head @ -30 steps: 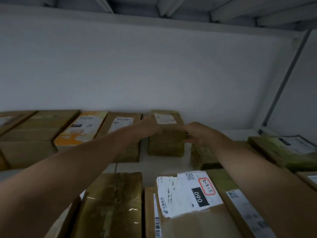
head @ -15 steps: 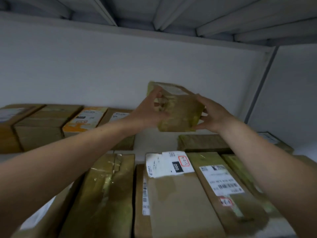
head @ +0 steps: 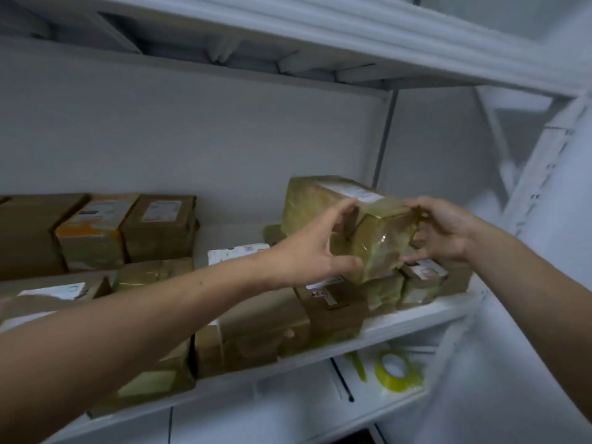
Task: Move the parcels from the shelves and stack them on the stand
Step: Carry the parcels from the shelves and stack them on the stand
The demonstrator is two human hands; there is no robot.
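I hold a small taped cardboard parcel (head: 362, 225) in the air above the white shelf (head: 416, 318), tilted, with a white label on its top. My left hand (head: 315, 248) grips its near left side, thumb below and fingers on top. My right hand (head: 443, 230) grips its right end. Several more brown parcels (head: 153, 229) lie on the shelf, in a back row at left and a front row (head: 266, 328) under my arms. The stand is out of view.
The shelf above (head: 352, 33) overhangs close over the held parcel. On the lower shelf at right lies a roll of yellow-green tape (head: 397, 371). A white upright post (head: 544, 174) borders the shelf on the right.
The parcel went from resting on the shelf to lifted between both hands, then came toward me and to the right. My view pulled back, so the shelf edge and lower shelf show.
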